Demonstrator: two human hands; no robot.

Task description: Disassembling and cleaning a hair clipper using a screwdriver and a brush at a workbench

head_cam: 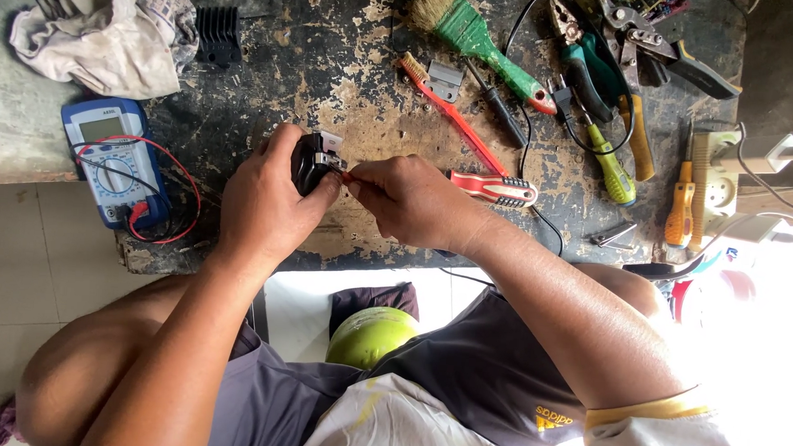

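The left hand (266, 203) has its fingers (326, 188) curled tight around a small black device (311, 160) with a metal blade end, held just above the counter (350, 76). The right hand (411, 201) meets it from the other side, its fingers pinched closed on something thin and red (348, 175) whose tip touches the device; what exactly it is cannot be told. Just beyond the right knuckles lies a red-handled screwdriver (493, 189). Out past the left wrist sits a blue multimeter (110, 158) with red and black leads looped around it. Farther ahead of the fingertips lie a red toothbrush (447, 113) and a loose metal clipper blade (445, 79). Farther still are a green-handled paintbrush (478, 42), a black comb attachment (218, 34), a crumpled rag (99, 31), and pliers (595, 66) off beyond the right hand.
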